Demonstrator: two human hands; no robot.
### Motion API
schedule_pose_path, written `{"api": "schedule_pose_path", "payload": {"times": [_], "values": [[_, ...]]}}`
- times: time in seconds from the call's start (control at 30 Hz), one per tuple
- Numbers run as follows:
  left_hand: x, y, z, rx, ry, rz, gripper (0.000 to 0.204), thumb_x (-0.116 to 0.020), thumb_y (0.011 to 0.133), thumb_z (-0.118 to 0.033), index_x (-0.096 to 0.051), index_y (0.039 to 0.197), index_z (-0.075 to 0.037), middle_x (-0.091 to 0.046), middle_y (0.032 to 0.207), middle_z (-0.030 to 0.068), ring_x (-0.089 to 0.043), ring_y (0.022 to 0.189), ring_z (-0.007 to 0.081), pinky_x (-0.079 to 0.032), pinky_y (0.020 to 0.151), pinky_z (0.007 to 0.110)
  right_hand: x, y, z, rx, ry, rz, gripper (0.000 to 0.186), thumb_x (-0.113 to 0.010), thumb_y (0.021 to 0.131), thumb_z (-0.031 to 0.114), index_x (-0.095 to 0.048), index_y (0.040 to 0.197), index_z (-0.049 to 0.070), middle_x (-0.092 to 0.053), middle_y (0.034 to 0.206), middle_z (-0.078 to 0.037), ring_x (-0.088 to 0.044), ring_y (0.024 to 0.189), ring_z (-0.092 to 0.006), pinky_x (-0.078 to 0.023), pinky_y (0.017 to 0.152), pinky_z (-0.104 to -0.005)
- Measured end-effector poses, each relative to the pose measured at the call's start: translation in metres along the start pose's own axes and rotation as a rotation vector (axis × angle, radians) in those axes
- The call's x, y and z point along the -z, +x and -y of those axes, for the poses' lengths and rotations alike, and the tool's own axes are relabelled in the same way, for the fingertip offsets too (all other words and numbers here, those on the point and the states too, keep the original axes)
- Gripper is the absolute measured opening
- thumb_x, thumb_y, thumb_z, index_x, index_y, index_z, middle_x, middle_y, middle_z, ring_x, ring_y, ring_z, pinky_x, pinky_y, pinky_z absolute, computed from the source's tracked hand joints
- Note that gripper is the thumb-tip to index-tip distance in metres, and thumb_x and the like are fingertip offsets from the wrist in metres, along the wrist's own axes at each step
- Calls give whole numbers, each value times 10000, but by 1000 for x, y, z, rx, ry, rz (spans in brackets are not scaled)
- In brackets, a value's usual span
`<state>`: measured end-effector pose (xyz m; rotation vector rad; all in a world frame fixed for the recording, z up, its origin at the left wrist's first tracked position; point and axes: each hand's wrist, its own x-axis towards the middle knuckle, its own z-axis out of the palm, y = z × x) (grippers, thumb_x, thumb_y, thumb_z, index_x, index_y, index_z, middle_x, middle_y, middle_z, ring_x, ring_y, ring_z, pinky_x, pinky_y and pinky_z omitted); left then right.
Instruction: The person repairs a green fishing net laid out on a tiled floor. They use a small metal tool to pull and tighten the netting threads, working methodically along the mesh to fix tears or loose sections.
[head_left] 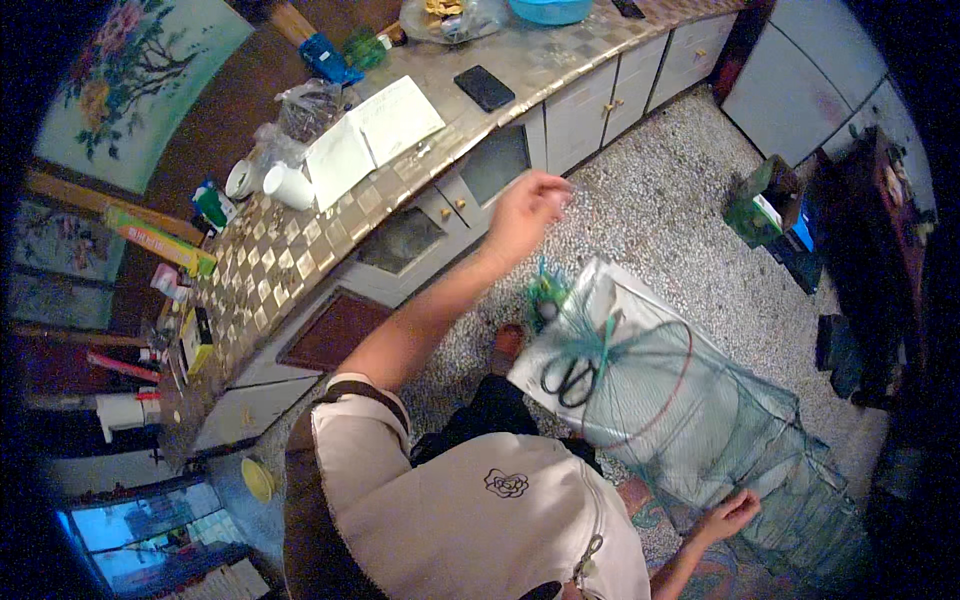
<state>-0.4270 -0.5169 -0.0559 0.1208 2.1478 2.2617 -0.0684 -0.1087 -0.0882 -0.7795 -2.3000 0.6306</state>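
Note:
My left hand (532,213) is raised over the floor beside the cabinets, its thumb and fingers pinched together. Whatever is between those fingertips is too small to make out. Low on the right, my right hand (728,517) has its fingers closed at the edge of a green mesh net (745,420); what they pinch is unclear. A thin reddish hoop (688,365) shapes the net, which spreads across a white board (540,372) and trails off to the lower right. Black-handled scissors (572,385) lie near its gathered end. A green bundle of cord (547,297) sits at the board's far corner.
Along the left runs a checkered counter (300,245) with an open notebook (375,140), a black phone (484,89), a white cup (288,187) and plastic bags. A green carton (765,205) stands on the speckled floor (650,170). My foot (508,343) is beside the board.

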Motion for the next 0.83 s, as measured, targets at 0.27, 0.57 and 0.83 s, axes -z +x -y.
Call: {"api": "schedule_pose_path", "payload": {"times": [0.27,0.57,0.83], "values": [[144,177,91,217,615,-539,308,-613,818,-195,-507,1035,-6,-597,936,174,-587,893,287,-458,807,355,-6,-10,18,-212,-362,-64,361,-387,976,318,-481,1071,-17,-563,971,-209,-557,848,-335,-451,742,-377],[132,285,129,424,895,-667,732,-628,799,-287,-252,1301,91,-305,1326,295,-308,1249,390,-264,1033,436,9,-24,-12,-282,-578,-52,381,-342,983,326,-474,1096,-13,-560,1035,-236,-556,937,-371,-442,778,-401],[137,350,165,492,1074,-734,1063,-652,712,-549,-84,1413,14,-138,1422,328,-167,1332,430,-130,1075,524,1,-27,-12,-406,-350,-72,272,-356,988,248,-461,1101,23,-548,1088,-171,-536,976,-341,-414,911,-378]]}}
